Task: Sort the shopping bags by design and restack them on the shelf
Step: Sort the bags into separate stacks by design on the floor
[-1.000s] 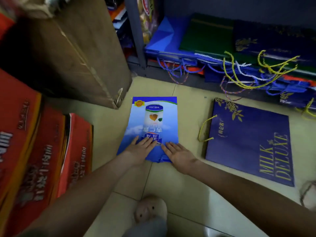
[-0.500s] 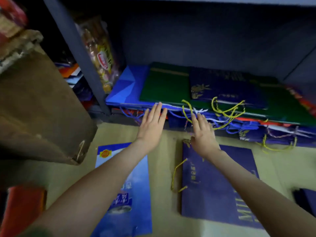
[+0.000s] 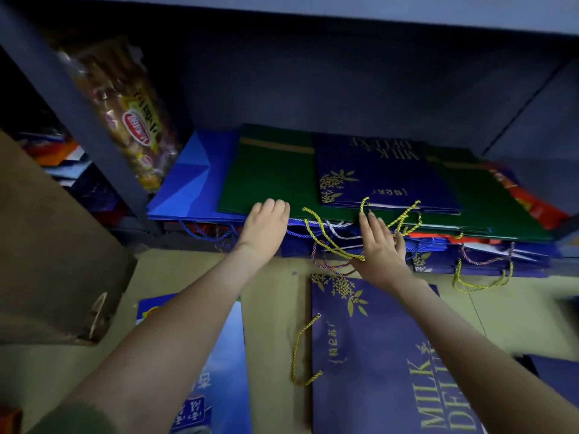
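A flat stack of shopping bags lies on the low shelf: a dark blue "Milk Deluxe" bag (image 3: 376, 173) on top, a green bag (image 3: 269, 173) under it, a bright blue bag (image 3: 188, 183) lower left, more bags beneath. My left hand (image 3: 266, 227) curls its fingers over the front edge of the green bag. My right hand (image 3: 379, 245) reaches with straight fingers into the yellow cord handles (image 3: 329, 239) at the stack's front. On the floor lie another dark blue "Milk Deluxe" bag (image 3: 376, 355) and a light blue printed bag (image 3: 225, 364), partly under my left arm.
A grey shelf post (image 3: 72, 101) stands left of the stack, with a packet of snacks (image 3: 131, 120) behind it. A brown cardboard box (image 3: 47, 245) sits on the floor at left. More dark blue bags (image 3: 488, 258) lie at the shelf's lower right. The upper shelf board hangs close overhead.
My hands left the light blue bag on the floor and moved up and forward to the shelf stack. The left hand's fingers now curl at the green bag's edge; the right is among the cords.
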Action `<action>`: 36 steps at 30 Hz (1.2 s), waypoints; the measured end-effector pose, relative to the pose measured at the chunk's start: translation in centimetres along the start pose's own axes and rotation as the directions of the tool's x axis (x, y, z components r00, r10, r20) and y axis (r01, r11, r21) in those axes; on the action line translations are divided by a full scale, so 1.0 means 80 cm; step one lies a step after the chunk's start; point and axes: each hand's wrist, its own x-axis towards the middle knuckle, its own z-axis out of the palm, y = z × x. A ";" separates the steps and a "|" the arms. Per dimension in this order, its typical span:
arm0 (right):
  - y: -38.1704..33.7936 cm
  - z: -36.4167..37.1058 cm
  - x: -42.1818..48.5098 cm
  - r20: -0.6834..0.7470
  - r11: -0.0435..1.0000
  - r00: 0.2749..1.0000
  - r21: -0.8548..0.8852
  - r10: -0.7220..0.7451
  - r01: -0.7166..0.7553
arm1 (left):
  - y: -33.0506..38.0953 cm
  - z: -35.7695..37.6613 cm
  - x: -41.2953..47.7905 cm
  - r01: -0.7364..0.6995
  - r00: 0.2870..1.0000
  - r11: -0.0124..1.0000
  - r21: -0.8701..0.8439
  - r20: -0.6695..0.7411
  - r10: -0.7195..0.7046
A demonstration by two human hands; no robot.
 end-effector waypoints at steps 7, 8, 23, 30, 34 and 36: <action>-0.003 -0.031 0.011 -0.143 0.984 0.984 -0.156 -0.106 0.083 | -0.014 -0.030 -0.010 -0.122 0.963 0.992 0.032 -0.238 0.126; -0.004 -0.036 0.012 -0.170 0.977 0.974 -0.177 -0.148 0.117 | -0.018 -0.044 -0.015 -0.132 0.938 0.991 0.005 -0.322 0.126; -0.054 -0.100 -0.027 -0.467 0.853 0.722 -0.378 -0.511 0.359 | -0.034 -0.140 -0.069 -0.007 0.964 0.976 -0.219 -0.262 -0.052; -0.013 -0.142 -0.036 0.146 0.933 0.988 -0.345 -0.056 0.104 | -0.065 -0.134 -0.103 -0.040 0.916 0.979 -0.201 -0.398 -0.044; -0.013 -0.149 -0.053 0.134 0.927 0.990 -0.365 -0.043 0.090 | -0.083 -0.129 -0.119 -0.046 0.885 0.980 -0.195 -0.464 -0.050; -0.042 -0.149 -0.070 0.126 0.918 0.949 -0.246 -0.288 0.311 | -0.086 -0.131 -0.125 -0.051 0.872 0.976 -0.210 -0.486 -0.059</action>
